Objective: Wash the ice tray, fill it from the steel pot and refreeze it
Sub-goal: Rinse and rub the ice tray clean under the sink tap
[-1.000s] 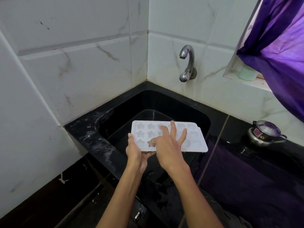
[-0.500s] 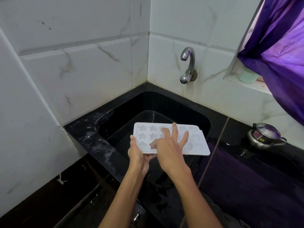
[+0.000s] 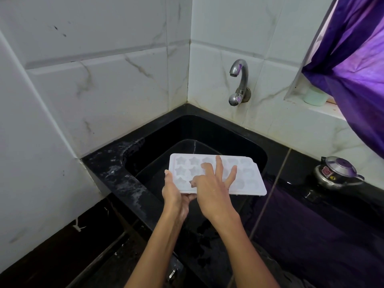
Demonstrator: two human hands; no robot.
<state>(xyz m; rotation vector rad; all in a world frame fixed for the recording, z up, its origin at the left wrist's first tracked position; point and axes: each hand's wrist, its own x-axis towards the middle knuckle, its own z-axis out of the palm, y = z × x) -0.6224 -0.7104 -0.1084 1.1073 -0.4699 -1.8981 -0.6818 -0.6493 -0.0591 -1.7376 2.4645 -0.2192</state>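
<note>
My only view sits on the head, looking forward and down, close over the black sink (image 3: pixel 207 129) in the tiled corner.

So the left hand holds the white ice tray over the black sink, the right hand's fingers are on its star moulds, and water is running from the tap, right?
Not quite: the head view shows no stream falling from the tap. The rest holds: the left hand holds the ice tray over the sink, with the right hand on its star moulds.
</note>
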